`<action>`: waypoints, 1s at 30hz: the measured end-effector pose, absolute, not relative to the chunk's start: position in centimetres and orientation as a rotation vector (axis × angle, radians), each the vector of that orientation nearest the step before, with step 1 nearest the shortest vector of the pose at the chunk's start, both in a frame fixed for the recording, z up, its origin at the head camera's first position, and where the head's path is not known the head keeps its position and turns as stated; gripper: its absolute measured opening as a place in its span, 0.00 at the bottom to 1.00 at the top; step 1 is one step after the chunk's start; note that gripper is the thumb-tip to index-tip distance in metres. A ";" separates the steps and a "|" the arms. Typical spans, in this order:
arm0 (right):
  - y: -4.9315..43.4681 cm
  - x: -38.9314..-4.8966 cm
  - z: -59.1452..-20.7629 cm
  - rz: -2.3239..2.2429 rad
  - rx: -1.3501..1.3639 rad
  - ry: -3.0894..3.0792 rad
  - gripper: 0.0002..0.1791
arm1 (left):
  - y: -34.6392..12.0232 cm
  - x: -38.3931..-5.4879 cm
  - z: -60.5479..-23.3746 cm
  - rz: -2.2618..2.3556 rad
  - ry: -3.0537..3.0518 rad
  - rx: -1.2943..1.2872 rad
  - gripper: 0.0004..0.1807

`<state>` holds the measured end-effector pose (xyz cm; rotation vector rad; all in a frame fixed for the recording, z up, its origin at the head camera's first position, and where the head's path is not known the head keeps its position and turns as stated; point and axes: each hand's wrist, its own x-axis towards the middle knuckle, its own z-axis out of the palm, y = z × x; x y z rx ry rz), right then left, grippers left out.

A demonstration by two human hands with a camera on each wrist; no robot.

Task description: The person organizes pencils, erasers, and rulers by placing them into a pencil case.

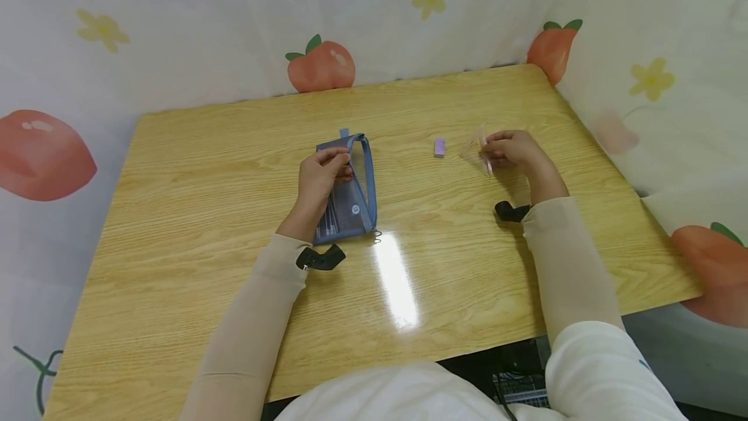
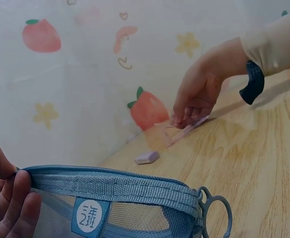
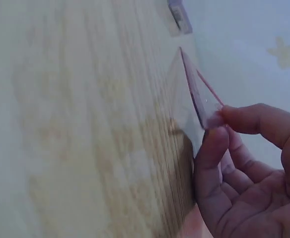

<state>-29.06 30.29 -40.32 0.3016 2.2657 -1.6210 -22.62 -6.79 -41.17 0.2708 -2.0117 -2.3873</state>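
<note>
A blue-grey mesh pencil case (image 1: 356,206) lies on the table with its zipped edge gaping; slim clear items show through the mesh. My left hand (image 1: 321,177) pinches the rim of its opening between thumb and fingers, seen close up in the left wrist view, where a round label (image 2: 89,216) and a ring (image 2: 217,210) show on the case. My right hand (image 1: 514,151) pinches a clear, pink-tinged set square (image 3: 197,96) by one edge, tilted up close over the table. Between the hands rests a small purple eraser (image 1: 439,147).
The wood-grain table (image 1: 204,187) meets a fruit-printed white curtain (image 1: 222,31) at the back and right. Light glares off the tabletop beside the case. A black wrist strap mount (image 1: 321,257) sits on each sleeve. Dark equipment (image 1: 520,375) shows below the front edge.
</note>
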 end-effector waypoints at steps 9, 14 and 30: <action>29.5 -28.3 -40.9 -1.863 0.167 1.824 0.13 | -6.8 -22.4 -41.0 -2.378 -2.028 0.269 0.09; 28.3 -28.1 -41.0 -1.940 0.098 1.695 0.11 | -6.9 -22.5 -41.0 -2.375 -2.033 0.273 0.09; 24.3 -28.5 -41.3 -1.939 0.054 1.531 0.06 | -6.8 -22.7 -41.1 -2.379 -2.019 0.248 0.09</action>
